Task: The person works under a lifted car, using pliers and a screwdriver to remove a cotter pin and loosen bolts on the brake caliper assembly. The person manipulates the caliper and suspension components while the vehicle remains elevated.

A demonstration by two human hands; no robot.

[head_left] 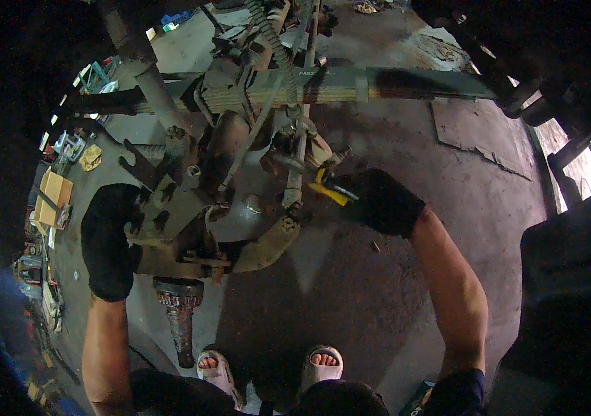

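My left hand (109,239), in a black glove, is closed round the edge of a dusty metal axle part (164,215) on a vehicle's underside. A toothed hub stub (179,312) points down toward me from it, with a curved steering arm (268,246) to its right. My right hand (379,202), also gloved in black, grips a yellow-handled tool (330,193). I cannot make out its exact kind, as the glove hides part of it. The tool is close to the lower end of an upright rod (297,163) and a small bracket (318,147).
A leaf spring (406,83) crosses the far side, with a coiled hose (268,31) and a shock absorber (153,90) nearby. Boxes and parts line the left floor, including a cardboard box (53,200). A flat board (476,139) lies at right. My feet in sandals stand below.
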